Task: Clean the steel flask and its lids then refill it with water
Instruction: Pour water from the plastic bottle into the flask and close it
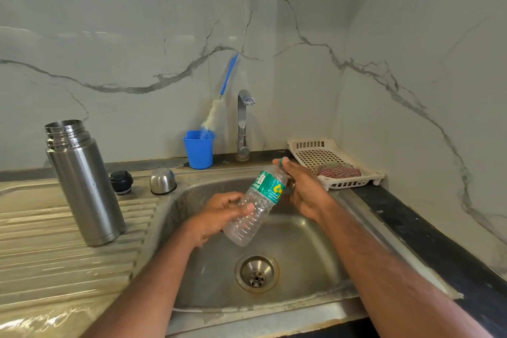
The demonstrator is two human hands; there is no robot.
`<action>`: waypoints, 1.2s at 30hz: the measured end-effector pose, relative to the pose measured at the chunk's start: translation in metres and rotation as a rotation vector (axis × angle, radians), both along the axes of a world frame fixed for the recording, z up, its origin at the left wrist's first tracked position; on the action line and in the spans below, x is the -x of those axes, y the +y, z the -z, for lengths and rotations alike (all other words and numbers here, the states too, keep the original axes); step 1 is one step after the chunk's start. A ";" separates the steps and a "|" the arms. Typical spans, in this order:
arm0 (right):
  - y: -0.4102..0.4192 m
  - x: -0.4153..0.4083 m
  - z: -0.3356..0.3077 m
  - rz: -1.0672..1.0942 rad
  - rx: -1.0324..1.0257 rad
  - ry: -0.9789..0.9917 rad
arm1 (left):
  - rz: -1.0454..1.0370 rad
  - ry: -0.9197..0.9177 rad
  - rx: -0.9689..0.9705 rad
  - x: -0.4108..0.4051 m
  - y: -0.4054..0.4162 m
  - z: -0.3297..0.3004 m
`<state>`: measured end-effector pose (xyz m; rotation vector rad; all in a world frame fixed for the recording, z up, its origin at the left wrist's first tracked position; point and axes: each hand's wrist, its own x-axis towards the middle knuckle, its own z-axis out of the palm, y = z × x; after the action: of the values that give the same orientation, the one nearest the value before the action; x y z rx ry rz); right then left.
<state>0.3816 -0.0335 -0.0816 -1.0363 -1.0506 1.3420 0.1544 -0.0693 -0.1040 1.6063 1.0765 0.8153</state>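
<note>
**Head view: plastic bottle held over the sink, flask open on the drainboard**

Head view. Your left hand [219, 214] curls around the lower body of a clear plastic bottle [256, 208], fingers wrapped over its ribbed wall. Your right hand [303, 189] grips the bottle's neck end, thumb and fingers closed round the cap area; the cap itself is mostly hidden. The bottle lies tilted above the sink [301, 241], base toward 7 o'clock, neck toward 1 o'clock, and looks nearly empty.

The steel flask [82, 184] stands uncapped on the ribbed drainboard [55, 255] at 9 o'clock from the bottle, well apart from both hands. Just beside it at 3 o'clock sit the black inner lid [121, 181] and, further along, the steel cup lid [163, 181], dome up, near the sink's rim.

At 12 o'clock the tap [243, 123] rises behind the basin. A blue cup [198, 149] at its 9 o'clock holds a bottle brush [219, 101] leaning on the wall. A white basket [329, 162] at 2 o'clock on the dark surface [411, 217] carries a striped cloth [341, 171]. The drain [257, 273] is at 6 o'clock.
</note>
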 end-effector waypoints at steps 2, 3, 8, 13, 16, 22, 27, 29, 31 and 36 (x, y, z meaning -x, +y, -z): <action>0.001 0.003 0.000 0.063 0.016 -0.051 | -0.055 0.089 -0.100 -0.002 0.002 0.001; 0.001 0.004 0.001 0.093 0.028 -0.071 | -0.077 0.125 -0.136 -0.003 0.004 0.003; -0.017 0.010 0.004 -0.076 0.055 -0.204 | -0.306 0.026 -0.229 -0.012 0.008 0.008; -0.020 0.024 0.011 -0.216 -0.020 -0.431 | -0.202 0.082 -0.270 -0.019 0.012 0.012; -0.003 0.022 0.009 -0.023 -0.124 -0.480 | -0.261 0.163 -0.267 -0.019 0.021 0.006; 0.047 -0.004 -0.018 0.315 -0.300 -0.654 | -0.143 0.569 -0.272 0.000 0.057 -0.020; 0.099 -0.007 -0.042 0.402 -0.341 -0.724 | -0.149 0.750 -0.359 0.012 0.089 -0.039; 0.119 -0.006 -0.041 0.416 -0.322 -0.717 | -0.165 0.775 -0.384 0.014 0.099 -0.042; 0.135 -0.003 -0.039 0.424 -0.297 -0.712 | -0.177 0.782 -0.401 0.017 0.107 -0.042; 0.159 0.003 -0.034 0.469 -0.256 -0.723 | -0.160 0.830 -0.427 0.021 0.117 -0.037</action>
<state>0.3786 0.1257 -0.0476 -1.4977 -1.3430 0.4291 0.1333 0.0480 -0.0670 2.3413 1.7018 0.4851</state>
